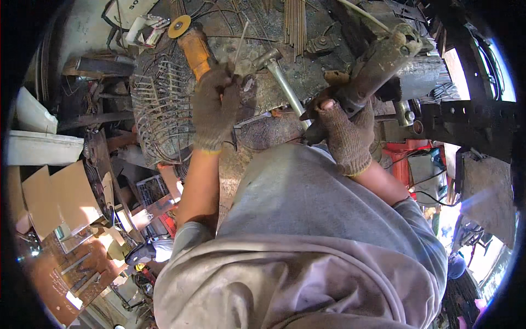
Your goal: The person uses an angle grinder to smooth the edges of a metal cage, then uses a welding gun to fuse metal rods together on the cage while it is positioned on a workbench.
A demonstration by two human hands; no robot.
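Observation:
My left hand (pixel 211 107), in a brown knit glove, is closed around the rear of an orange angle grinder (pixel 195 54). The grinder's yellow disc (pixel 179 26) points away from me, at the far left of the workbench. A thin pale rod (pixel 241 41) sticks up beside my fingers; whether they touch it is unclear. My gloved right hand (pixel 349 129) grips the near end of a heavy, worn metal part (pixel 378 68), long and tube-like with a holed far end. Between my hands lies a hammer (pixel 285 85) with a metal handle, its near end close to my right hand.
A cage of bent metal rods (pixel 159 109) stands left of the grinder. Straight rods (pixel 296 27) lie bundled at the back of the cluttered workbench (pixel 263 93). A red-framed machine (pixel 402 162) sits on the right. Cardboard (pixel 66 197) and scrap fill the lower left.

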